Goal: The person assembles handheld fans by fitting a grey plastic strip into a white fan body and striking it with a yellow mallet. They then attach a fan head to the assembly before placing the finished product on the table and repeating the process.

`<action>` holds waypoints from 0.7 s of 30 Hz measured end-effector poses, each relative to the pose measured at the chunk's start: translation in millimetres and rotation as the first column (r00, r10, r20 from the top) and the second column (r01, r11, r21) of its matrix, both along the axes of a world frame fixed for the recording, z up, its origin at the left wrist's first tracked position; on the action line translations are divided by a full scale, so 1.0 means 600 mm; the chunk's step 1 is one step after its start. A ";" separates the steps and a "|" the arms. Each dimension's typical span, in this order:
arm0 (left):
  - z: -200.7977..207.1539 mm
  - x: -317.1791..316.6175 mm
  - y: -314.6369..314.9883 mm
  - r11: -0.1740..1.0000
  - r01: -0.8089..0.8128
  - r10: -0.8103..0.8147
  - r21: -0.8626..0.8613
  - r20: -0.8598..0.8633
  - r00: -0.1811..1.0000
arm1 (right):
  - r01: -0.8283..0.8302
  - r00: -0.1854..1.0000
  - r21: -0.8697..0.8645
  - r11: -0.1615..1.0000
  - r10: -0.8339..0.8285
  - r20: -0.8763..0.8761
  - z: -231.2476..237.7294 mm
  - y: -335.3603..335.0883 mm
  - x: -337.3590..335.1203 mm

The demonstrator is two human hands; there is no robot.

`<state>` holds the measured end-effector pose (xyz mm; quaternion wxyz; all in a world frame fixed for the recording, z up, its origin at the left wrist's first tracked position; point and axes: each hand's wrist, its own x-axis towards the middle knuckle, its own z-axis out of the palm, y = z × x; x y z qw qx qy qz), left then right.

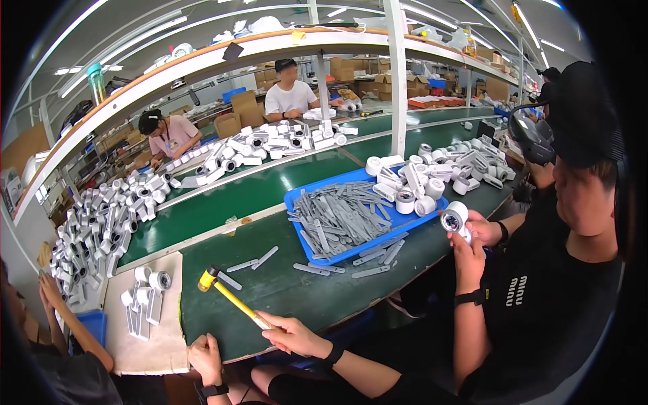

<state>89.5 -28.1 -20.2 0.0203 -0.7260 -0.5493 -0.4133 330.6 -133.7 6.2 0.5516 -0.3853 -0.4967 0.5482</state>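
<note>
Two hands (204, 356) (295, 335), yellow hammer (237, 301) in the right

1 hammer (237, 302) over bench's (290, 300) near edge, 1 tray (408, 223) nr its far edge. Loose strips (265, 258) — 3 off tray's left side, approx. 6 by its near edge; inside, too many. White units (154, 307) — 4 or 5 on cardboard (162, 344).

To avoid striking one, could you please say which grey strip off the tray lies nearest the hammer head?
The strip just right of the hammer head, slanting down rightward; the two strips beyond it slant up rightward.
</note>
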 end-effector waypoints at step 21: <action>-0.002 -0.002 -0.002 1.000 -0.003 0.003 0.013 0.035 0.999 | 0.004 0.999 0.027 1.000 -0.006 0.047 0.003 -0.005 -0.003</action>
